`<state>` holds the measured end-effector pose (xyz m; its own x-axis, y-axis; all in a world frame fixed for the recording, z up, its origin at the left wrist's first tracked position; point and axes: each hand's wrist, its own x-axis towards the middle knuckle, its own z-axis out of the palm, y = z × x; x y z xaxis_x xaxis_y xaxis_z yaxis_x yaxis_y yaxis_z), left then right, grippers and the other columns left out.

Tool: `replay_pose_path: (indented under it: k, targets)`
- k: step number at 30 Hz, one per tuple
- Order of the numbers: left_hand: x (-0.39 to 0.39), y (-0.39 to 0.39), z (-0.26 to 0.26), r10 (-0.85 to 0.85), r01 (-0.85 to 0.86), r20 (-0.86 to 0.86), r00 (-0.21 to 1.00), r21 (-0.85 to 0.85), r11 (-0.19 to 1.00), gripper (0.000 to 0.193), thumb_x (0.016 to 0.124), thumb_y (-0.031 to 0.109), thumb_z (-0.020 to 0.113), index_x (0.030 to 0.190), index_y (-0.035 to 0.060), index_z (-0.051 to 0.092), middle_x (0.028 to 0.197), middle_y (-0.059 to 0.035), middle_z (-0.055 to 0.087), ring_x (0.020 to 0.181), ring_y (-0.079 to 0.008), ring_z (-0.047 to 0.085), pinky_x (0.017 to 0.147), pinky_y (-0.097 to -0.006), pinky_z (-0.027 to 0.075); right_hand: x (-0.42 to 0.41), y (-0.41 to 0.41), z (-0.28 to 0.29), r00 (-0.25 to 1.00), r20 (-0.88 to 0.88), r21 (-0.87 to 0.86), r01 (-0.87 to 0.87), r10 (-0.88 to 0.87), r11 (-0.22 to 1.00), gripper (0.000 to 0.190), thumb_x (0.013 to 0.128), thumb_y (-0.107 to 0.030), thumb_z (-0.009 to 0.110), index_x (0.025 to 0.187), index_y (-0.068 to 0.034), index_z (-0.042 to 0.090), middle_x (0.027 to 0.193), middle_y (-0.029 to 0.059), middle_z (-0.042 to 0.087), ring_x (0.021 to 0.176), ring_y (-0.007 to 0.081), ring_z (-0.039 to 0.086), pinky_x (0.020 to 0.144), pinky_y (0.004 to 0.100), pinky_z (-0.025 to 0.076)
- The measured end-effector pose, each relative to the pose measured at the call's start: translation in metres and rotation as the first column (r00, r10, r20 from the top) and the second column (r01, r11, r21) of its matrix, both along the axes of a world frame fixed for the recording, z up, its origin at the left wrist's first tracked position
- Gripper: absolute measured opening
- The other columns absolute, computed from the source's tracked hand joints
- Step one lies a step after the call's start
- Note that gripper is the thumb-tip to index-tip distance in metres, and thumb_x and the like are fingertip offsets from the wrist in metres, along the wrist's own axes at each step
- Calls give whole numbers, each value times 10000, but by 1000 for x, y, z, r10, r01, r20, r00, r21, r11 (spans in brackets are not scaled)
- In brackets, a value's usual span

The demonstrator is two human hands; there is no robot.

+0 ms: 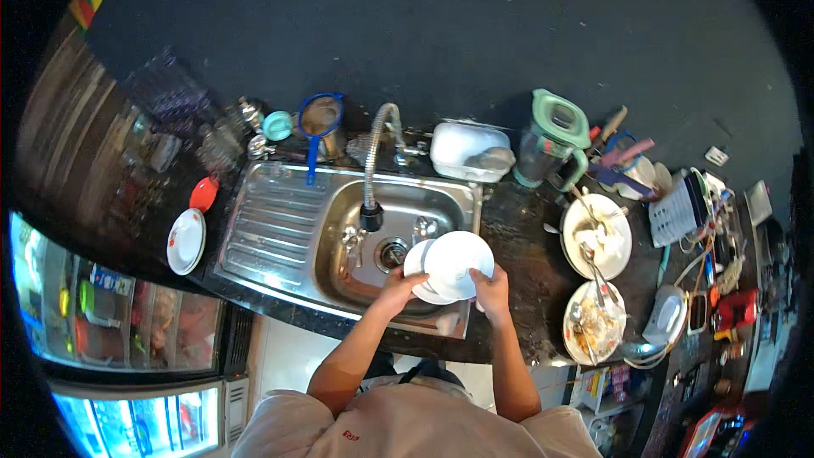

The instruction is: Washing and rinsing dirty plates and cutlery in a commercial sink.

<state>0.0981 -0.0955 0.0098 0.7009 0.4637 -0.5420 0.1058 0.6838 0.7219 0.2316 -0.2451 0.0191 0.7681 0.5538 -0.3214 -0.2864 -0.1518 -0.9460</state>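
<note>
Over the right side of a stainless steel sink (pixel 394 200), both my hands hold white plates. My left hand (pixel 399 292) grips the edge of a lower white plate (pixel 414 261), which is partly hidden. My right hand (pixel 489 289) grips the right edge of an upper white plate (pixel 459 264) that overlaps it. Whether the two plates touch is hard to tell. In the basin lie several spoons (pixel 351 238) near the drain (pixel 391 253), with more metal cutlery (pixel 425 226) at the back right. A flexible faucet (pixel 371 213) hangs above the basin.
Right of the sink stand two plates with food scraps and cutlery, one at the back (pixel 575 248) and one in front (pixel 572 340). Behind are a white plastic container (pixel 455 149), a blender jug (pixel 537 152) and a blue strainer (pixel 312 152). White plates (pixel 186 242) sit left of the ribbed drainboard (pixel 273 222).
</note>
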Motion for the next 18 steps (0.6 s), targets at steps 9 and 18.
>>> replay_pose_path:
  k: [9, 18]
  targets:
    - [-64, 93, -41, 140, -110, -142, 980, 197, 974, 317, 727, 24, 632, 1033, -34, 571, 941, -107, 629, 828, -203, 615, 711, -312, 486, 4, 126, -23, 668, 499, -555, -243, 552, 795, 578, 712, -286, 706, 1160, 6, 485, 869, 139, 628, 734, 196, 612, 624, 286, 495]
    - [-67, 157, -55, 30, -5, -86, 996, 278, 960, 202, 751, 25, 617, 952, 11, 620, 850, -20, 626, 771, -108, 567, 682, -264, 447, 119, 283, 15, 439, 785, -511, 59, 437, 858, 204, 664, -128, 574, 830, -10, 572, 833, 223, 585, 830, 388, 553, 729, 426, 460]
